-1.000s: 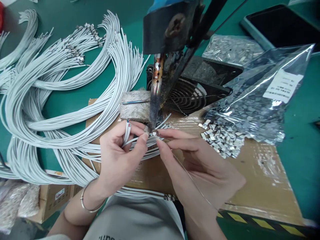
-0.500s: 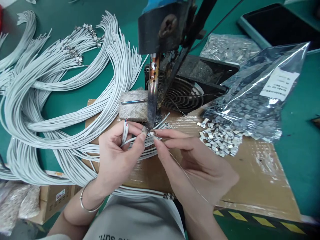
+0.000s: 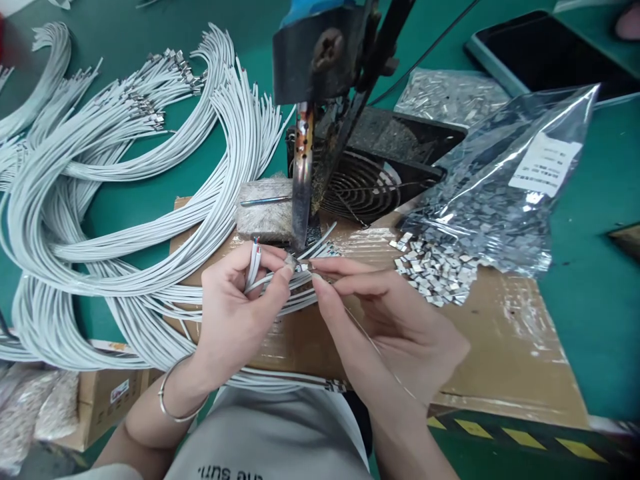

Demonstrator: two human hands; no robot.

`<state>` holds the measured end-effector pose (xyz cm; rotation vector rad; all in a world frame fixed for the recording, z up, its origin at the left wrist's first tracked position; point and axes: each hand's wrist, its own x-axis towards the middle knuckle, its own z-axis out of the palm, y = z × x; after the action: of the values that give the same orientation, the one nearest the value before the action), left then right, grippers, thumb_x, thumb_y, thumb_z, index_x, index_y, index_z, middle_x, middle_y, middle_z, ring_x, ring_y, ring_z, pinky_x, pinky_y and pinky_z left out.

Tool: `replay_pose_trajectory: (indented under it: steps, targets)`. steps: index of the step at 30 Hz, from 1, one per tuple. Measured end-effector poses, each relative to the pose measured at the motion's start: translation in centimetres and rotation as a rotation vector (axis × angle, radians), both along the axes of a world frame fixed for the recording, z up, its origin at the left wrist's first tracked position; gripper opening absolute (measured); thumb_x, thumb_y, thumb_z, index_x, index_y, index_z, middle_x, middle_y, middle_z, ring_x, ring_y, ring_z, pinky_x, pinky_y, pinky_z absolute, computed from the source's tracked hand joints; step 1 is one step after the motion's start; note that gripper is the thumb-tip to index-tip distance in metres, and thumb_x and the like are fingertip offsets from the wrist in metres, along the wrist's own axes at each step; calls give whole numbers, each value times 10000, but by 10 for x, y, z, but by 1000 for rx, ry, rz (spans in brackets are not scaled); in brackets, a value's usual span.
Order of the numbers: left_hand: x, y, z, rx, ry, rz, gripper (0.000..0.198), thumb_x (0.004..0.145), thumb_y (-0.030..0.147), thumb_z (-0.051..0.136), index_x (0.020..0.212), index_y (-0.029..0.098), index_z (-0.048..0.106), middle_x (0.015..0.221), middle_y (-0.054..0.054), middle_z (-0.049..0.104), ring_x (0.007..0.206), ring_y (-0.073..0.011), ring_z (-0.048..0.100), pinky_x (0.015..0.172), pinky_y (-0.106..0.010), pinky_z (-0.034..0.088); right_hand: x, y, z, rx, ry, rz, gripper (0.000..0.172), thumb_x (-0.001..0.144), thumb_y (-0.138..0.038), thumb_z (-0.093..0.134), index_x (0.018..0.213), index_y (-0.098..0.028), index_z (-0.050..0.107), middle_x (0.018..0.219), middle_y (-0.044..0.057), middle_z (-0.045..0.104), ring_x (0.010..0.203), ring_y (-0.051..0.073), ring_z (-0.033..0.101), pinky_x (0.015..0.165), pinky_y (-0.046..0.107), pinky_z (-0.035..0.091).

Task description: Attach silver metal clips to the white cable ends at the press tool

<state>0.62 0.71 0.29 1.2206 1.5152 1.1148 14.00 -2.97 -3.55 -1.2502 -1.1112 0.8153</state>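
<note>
My left hand (image 3: pixel 243 310) is closed, with white cables (image 3: pixel 254 263) between its fingers, their stripped ends showing coloured cores. At its thumb and fingertip sits a small metal connector (image 3: pixel 302 267), just below the tip of a mounted soldering iron (image 3: pixel 301 207). My right hand (image 3: pixel 395 333) pinches a thin solder wire (image 3: pixel 371 341), which trails back across the palm. Its fingertips are close to the connector's right side. The exact joint is too small to make out.
Bundles of white cables (image 3: pixel 35 220) cover the left. Loose metal connectors (image 3: pixel 437 270) lie on the cardboard (image 3: pixel 500 353) beside a plastic bag (image 3: pixel 520 193). Behind the iron are a black fan (image 3: pixel 365 187) and a wrapped block (image 3: pixel 265 217). A phone (image 3: pixel 555 57) lies at back right.
The connector and both hands' fingertips have come slightly down from the iron's tip, leaving a small gap. My right fingertips have shifted a little to the right. The view has turned slightly.
</note>
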Motion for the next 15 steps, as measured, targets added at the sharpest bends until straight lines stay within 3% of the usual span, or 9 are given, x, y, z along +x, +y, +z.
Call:
replay_pose_trajectory:
  steps: [15]
  targets:
    - [0, -1, 1, -38, -3, 33, 132, 787, 124, 804, 694, 192, 740, 816, -20, 784, 718, -139, 694, 573, -216, 517, -2, 1, 2, -36, 3, -2, 186, 885, -74, 777, 903, -254, 733, 1035, 15, 832, 1011, 214, 803, 912, 371, 652]
